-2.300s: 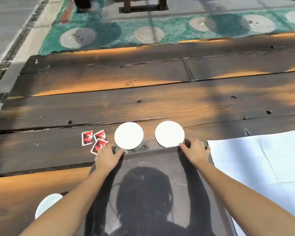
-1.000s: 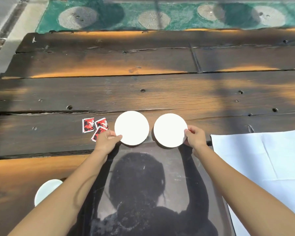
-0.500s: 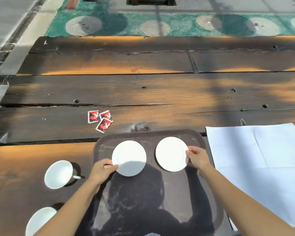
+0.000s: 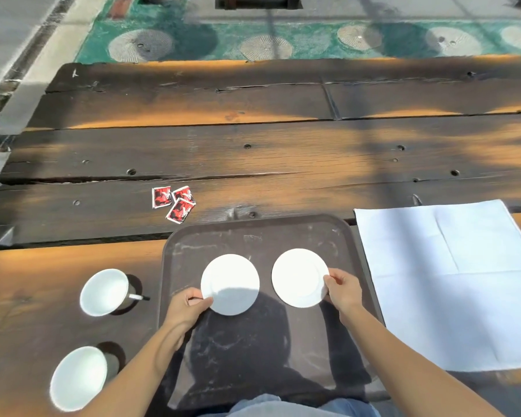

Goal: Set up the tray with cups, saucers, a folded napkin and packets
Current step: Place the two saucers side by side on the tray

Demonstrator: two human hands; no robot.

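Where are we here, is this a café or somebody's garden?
Probably an outdoor café or terrace, though I can't be sure. The rough plank table sits in sunlight, with painted pavement beyond it. The serving tray, white saucers and small red packets suggest drinks being served.

Left hand: fingers lap the left saucer rim; whether it rests on the tray — cannot tell. Same under the right-hand fingers on the right saucer. Packets beyond the left fingers: print too small to read. Tray's near edge hidden by lap. Table cut off on the right.
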